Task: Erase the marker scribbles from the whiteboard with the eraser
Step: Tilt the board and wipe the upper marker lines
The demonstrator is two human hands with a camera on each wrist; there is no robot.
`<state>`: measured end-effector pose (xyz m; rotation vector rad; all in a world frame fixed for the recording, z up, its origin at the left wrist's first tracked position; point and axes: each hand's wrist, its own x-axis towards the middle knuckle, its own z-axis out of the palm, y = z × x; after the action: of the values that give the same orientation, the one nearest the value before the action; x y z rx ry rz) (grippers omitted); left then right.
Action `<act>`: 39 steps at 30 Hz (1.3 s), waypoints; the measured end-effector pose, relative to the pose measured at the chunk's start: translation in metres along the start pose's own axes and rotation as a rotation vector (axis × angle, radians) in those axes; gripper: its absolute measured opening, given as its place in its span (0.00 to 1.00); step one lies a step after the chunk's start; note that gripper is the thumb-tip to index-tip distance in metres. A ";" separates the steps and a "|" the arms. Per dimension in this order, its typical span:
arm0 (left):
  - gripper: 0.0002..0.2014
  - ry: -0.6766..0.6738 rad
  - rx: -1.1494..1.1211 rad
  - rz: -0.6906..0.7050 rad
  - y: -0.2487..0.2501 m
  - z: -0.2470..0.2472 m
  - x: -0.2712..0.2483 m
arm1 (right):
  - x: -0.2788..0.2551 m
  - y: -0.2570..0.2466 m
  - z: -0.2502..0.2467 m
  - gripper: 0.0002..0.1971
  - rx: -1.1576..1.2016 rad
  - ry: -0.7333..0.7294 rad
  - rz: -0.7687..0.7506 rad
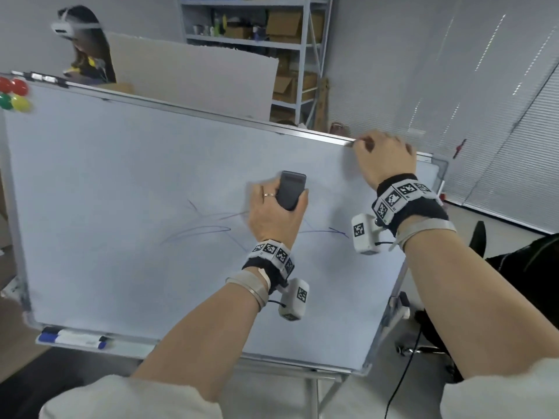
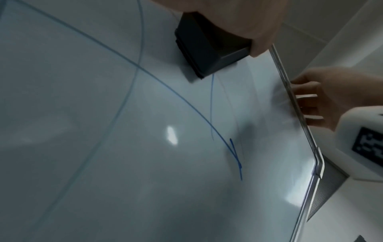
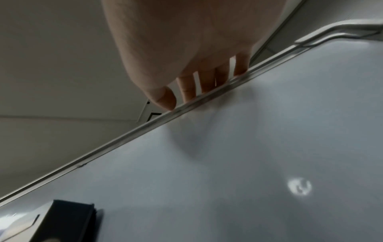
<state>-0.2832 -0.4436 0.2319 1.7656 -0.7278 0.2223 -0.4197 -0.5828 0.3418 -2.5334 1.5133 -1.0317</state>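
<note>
- The left hand (image 1: 273, 216) grips the eraser (image 1: 291, 190), pressed flat on the board (image 1: 121, 176) just above the scribbles (image 1: 199, 228).
- The right hand (image 1: 384, 158) curls over the board's top edge (steadying it).
- Risk: faint lines may survive if pressure drops; a loosened right hand would let the board rock.
- The eraser's long axis runs up the board.

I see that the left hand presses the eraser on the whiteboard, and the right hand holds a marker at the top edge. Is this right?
Not quite. The right hand holds no marker; it grips the whiteboard's top edge, as the head view shows. The left hand does press the eraser.
</note>
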 end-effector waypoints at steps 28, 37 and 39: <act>0.26 -0.071 0.058 0.097 -0.005 0.022 -0.058 | -0.035 0.031 -0.002 0.32 0.131 -0.014 -0.054; 0.26 -0.083 0.101 0.046 0.015 0.035 -0.085 | -0.042 0.046 0.004 0.34 0.131 0.057 -0.100; 0.25 -0.079 0.084 0.052 0.023 0.045 -0.097 | -0.043 0.054 0.001 0.35 0.108 0.046 -0.123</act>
<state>-0.3827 -0.4540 0.1876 1.8446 -0.8326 0.2218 -0.4741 -0.5780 0.3005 -2.5718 1.2875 -1.1609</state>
